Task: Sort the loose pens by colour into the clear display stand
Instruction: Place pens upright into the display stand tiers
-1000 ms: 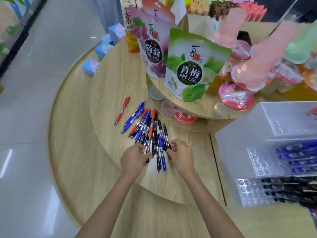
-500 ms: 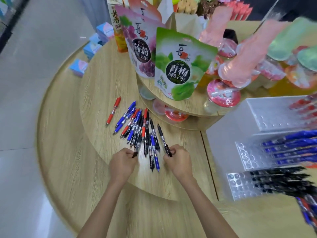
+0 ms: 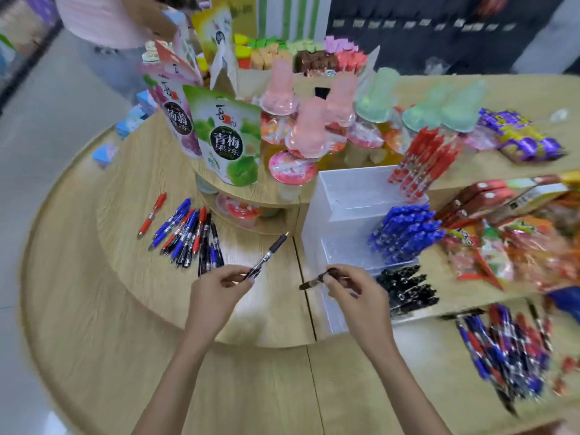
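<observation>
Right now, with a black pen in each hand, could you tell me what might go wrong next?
The left hand pinches its pen near one end, so it may swing or slip. The black row looks crowded; pushing more in could dislodge neighbours. The blue row stands just above it in the stand, so a pen could land in the wrong tier.

Bare forearms (image 3: 175, 372) reach in from the near edge, hands apart: the left hand (image 3: 219, 288) pinches a black pen (image 3: 266, 257) by its near end, the right hand (image 3: 354, 291) a dark pen (image 3: 314, 281), fingers curled.
</observation>
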